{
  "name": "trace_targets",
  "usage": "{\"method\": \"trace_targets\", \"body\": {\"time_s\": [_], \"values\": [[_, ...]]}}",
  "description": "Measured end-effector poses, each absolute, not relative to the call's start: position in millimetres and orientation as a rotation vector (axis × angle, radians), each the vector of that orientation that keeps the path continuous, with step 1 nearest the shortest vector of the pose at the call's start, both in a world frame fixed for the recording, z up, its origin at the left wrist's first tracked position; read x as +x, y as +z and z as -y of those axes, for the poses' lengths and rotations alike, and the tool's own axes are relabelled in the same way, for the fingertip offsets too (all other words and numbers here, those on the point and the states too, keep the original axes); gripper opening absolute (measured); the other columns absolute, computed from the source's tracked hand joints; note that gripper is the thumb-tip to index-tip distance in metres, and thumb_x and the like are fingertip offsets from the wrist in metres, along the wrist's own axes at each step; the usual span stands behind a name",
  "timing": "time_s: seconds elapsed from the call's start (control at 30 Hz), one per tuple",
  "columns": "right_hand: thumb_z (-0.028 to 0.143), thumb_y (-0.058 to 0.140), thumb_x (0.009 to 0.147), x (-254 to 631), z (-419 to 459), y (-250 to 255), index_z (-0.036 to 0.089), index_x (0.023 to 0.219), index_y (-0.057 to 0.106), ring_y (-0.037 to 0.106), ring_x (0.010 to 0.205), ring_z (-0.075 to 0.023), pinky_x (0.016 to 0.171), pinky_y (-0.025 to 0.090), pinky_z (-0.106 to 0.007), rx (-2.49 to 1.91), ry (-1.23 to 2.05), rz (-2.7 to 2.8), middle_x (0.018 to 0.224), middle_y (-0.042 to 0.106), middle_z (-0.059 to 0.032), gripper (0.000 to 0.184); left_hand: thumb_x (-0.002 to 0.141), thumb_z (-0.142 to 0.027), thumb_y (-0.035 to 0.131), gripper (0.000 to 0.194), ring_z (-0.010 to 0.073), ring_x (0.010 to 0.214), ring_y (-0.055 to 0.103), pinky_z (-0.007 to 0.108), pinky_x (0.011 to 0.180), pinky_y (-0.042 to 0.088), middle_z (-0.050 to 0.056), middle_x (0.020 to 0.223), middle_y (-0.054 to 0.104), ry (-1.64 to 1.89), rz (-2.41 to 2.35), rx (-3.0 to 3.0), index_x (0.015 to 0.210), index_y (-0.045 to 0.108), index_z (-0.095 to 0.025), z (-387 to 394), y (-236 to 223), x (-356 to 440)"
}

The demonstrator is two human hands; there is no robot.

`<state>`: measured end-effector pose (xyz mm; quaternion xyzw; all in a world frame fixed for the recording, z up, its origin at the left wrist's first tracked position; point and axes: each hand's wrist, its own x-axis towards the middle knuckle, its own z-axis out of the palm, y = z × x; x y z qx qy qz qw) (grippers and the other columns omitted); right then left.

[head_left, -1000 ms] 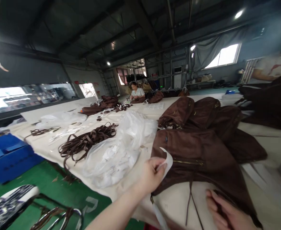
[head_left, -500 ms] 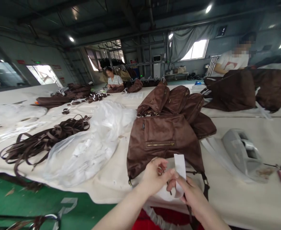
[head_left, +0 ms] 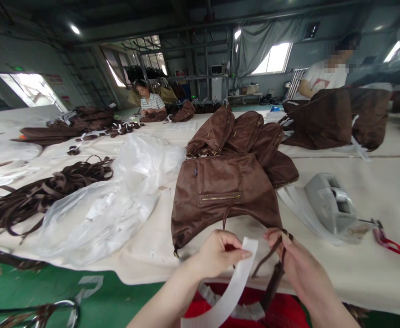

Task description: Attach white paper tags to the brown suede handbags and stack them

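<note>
Bag (head_left: 227,180), brown, with its zip (head_left: 220,197) and small dark label (head_left: 196,171) already in place, lies on the bench (head_left: 380,273) before the person in the head view, its curved edge toward the hands. The left hand (head_left: 216,255) pinches the upper end of a white strip (head_left: 235,287) between thumb and fingers; the strip curves down toward the lap and is wrapped around nothing that shows. The right hand (head_left: 300,262), at the bag's right-hand corner, has its fingers closed on a brown strap (head_left: 273,284) that hangs below them (where it joins the bag is hidden). Strip and strap are apart, and the strap looks bare where it shows.

More brown bags (head_left: 247,130) overlap behind the first. A clear plastic bag (head_left: 100,218) and a tangle of brown straps (head_left: 56,187) crowd the left, while a grey dispenser (head_left: 322,198) and loose white strips (head_left: 297,209) take up the right, just beside the bag. Two co-workers, one in a striped top (head_left: 155,102), one in a white shirt (head_left: 322,77), are across the bench.
</note>
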<state>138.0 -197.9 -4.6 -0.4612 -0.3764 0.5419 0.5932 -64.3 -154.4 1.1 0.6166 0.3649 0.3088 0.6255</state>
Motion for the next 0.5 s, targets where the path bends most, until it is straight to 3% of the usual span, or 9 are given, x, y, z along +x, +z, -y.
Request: {"method": "trace_targets", "body": {"time_s": [0.2, 0.5], "values": [[0.042, 0.073, 0.073, 141, 198, -7, 0.018, 0.074, 0.066, 0.04, 0.049, -0.0065, 0.045, 0.033, -0.022, -1.105, 1.351, 0.812, 0.074, 0.057, -0.0004, 0.025, 0.082, -0.037, 0.063, 0.02, 0.0131, 0.068, 0.06, 0.021, 0.065, 0.041, 0.002, 0.072, 0.067, 0.543, -0.843, 2.115, 0.078, 0.073, -0.02, 158, 0, -79], [0.03, 0.08, 0.065, 135, 192, -9, 0.017, 0.08, 0.064, 0.053, 0.049, -0.0078, 0.044, 0.042, -0.02, -1.016, 1.368, 0.663, 0.074, 0.06, 0.0001, 0.025, 0.087, -0.034, 0.058, 0.019, 0.014, 0.071, 0.06, 0.023, 0.068, 0.041, 0.002, 0.075, 0.068, 0.515, -0.81, 2.307, 0.082, 0.071, -0.022, 156, -1, -88]]}}
